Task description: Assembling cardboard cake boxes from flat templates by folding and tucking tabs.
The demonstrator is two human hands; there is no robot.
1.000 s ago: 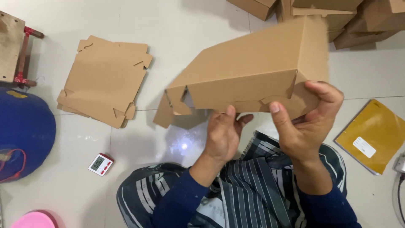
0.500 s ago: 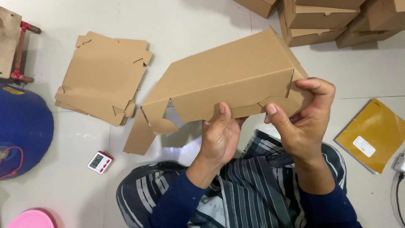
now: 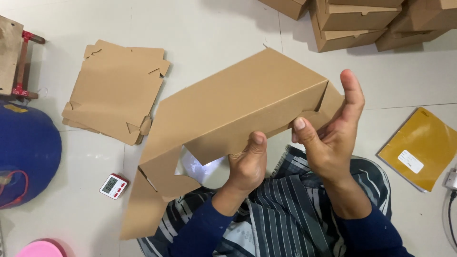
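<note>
Two hands hold one half-folded cardboard box [image 3: 238, 119] above the person's lap, over a pale tiled floor [image 3: 214, 28]. At far left sit a blue cushion [image 3: 28, 152] and, just right of it, a stack of flat cardboard blanks [image 3: 114, 88], with a small white timer [image 3: 114, 185] below them. The box's long axis runs from lower left, where a loose flap [image 3: 143, 209] hangs down, up to the right. The left hand [image 3: 247, 166] is clamped on the lower edge near the middle, thumb pressed on the front wall. The right hand [image 3: 333, 128] cups the upper right end, fingers spread apart, thumb against the side flap; it is the nearer hand to that end. Farther right lies a yellow envelope [image 3: 419, 147], and finished boxes [image 3: 362, 19] are stacked at the top.
</note>
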